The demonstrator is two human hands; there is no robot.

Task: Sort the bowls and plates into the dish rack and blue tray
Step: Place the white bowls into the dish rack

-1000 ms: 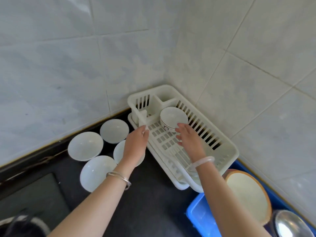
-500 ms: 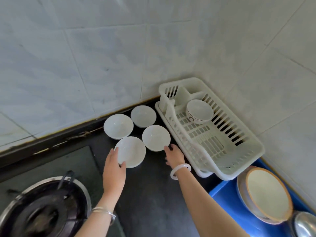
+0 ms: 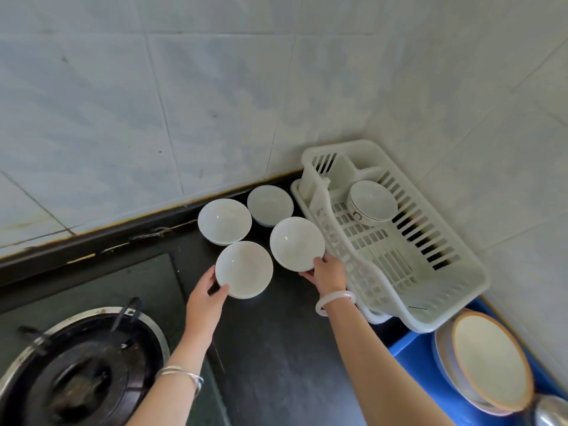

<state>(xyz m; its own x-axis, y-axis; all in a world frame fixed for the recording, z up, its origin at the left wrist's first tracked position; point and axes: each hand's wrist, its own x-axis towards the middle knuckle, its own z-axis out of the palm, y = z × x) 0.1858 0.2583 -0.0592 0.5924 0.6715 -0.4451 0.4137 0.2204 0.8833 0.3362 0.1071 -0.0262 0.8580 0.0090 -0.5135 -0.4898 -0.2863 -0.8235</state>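
Two bare forearms enter from the lower edge, between a gas burner (image 3: 80, 370) on the left and a blue tray (image 3: 408, 352) on the right. A stack of plates (image 3: 488, 361) lies in the tray.

Farther in, on the dark countertop (image 3: 276, 348), the left hand (image 3: 204, 298) grips the nearest bowl (image 3: 244, 269) at its near-left rim, thumb on the lip and fingers curled round the outer wall. The right hand (image 3: 327, 273) pinches the near edge of the second bowl (image 3: 296, 244), thumb above and fingertips below. Both bowls appear to rest on the counter, upright and empty.

Behind them stand a third bowl (image 3: 224, 221) and a fourth bowl (image 3: 270, 205), close together near the wall. To the right, the white dish rack (image 3: 430, 281) sits in the tiled corner with its near end over the tray. A patterned bowl (image 3: 372, 202) lies tilted at the rack's far end.

The bowls look like glazed ceramic: stiff, smooth, likely slippery if wet, and brittle at the rim. Each seems light enough for one hand. The safest hold is probably the lip, thumb inside and fingers beneath the wall. With the bowls so close, a careless lift could knock rims together and chip them.
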